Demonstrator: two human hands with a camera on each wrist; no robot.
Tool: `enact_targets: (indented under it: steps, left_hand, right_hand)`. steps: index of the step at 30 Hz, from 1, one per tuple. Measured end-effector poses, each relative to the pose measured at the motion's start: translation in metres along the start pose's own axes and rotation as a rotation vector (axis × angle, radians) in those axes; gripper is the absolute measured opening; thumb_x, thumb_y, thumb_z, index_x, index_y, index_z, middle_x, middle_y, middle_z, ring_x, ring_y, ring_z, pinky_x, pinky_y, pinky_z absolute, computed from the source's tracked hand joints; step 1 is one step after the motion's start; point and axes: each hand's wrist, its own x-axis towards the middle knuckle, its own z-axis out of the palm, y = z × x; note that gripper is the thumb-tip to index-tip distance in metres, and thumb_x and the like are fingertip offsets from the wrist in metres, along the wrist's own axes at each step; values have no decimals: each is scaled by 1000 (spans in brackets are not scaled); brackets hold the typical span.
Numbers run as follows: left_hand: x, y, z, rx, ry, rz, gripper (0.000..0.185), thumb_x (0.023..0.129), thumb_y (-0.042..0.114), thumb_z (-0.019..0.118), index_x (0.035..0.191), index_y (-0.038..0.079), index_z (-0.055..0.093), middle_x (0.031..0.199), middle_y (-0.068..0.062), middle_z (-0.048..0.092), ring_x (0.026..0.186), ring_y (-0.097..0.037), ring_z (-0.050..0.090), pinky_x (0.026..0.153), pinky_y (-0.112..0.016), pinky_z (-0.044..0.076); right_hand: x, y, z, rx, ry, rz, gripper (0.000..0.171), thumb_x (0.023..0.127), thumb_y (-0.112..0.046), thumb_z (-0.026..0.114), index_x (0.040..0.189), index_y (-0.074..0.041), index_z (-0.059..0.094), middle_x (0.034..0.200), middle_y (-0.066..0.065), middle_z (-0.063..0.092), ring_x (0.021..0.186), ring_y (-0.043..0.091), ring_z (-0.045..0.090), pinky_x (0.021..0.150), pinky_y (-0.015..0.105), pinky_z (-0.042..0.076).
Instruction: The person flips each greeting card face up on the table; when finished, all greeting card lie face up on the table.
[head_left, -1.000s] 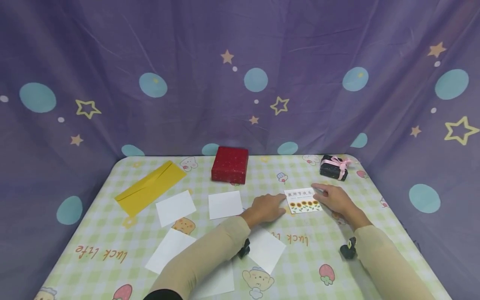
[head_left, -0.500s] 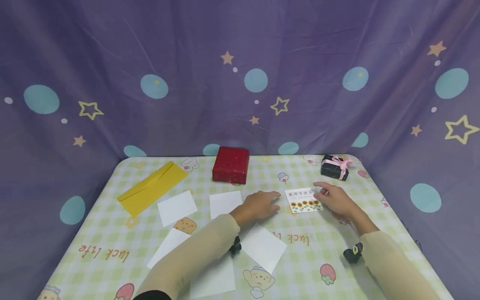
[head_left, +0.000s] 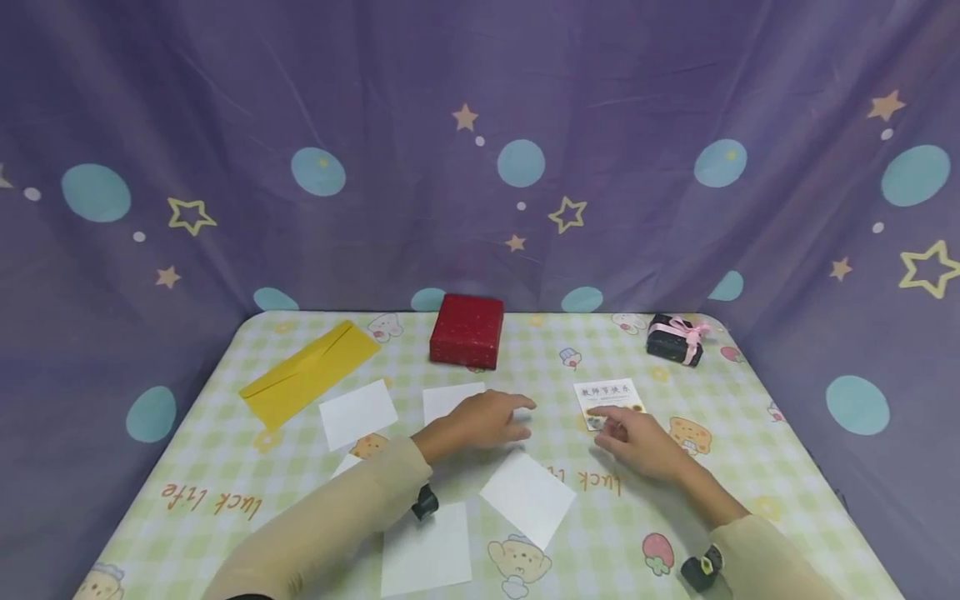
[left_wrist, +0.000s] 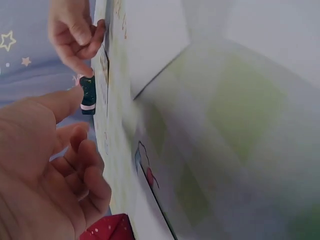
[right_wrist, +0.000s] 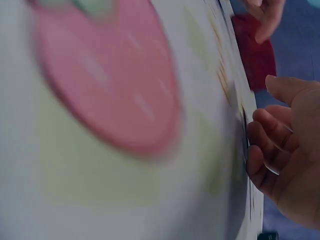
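A white card with printed characters and sunflowers lies flat on the right half of the table. Over its lower edge in the head view is my right hand, fingers loosely bent and nothing in its grasp, hiding part of the flowers. My left hand hovers left of the card, overlapping a blank white card. Its thumb and fingers are apart and hold nothing, as the left wrist view confirms with the palm bare. In the right wrist view the right fingers curl softly in the air.
A red box stands at the back middle, a black box with pink ribbon at the back right. A yellow envelope lies back left. More blank white cards and paper spread over the checked tablecloth.
Both hands have come away from the printed card's sides. The left hand has moved left; the right has drawn nearer and left, across the card's lower part. The card stays in place.
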Motion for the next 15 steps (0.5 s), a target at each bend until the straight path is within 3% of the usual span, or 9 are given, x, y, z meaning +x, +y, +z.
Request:
enact_targets:
  steps: [3, 9, 15]
  left_hand:
    - [-11, -5, -2, -23, -37, 39, 53, 94, 38, 72, 143, 22, 59, 73, 8, 56, 67, -6, 48, 65, -23, 43]
    - [-33, -13, 1, 43, -109, 76, 63, 89, 42, 77, 145, 21, 57, 85, 10, 54, 76, -4, 48, 70, -22, 43]
    - [-45, -14, 6, 40, -135, 101, 71, 85, 43, 81, 147, 21, 54, 94, 11, 52, 82, -2, 49, 74, -20, 45]
  right_hand:
    - [-7, -11, 13, 17, -31, -27, 45, 94, -24, 73, 136, -8, 62, 84, -12, 62, 67, 0, 53, 64, 22, 48]
    - [-17, -33, 32, 27, -73, -87, 48, 91, -32, 76, 133, -11, 64, 89, -15, 61, 70, -1, 52, 66, 20, 49]
    - [-27, -44, 46, 15, -71, -94, 51, 88, -43, 77, 128, -14, 66, 92, -13, 59, 75, 0, 50, 70, 20, 48]
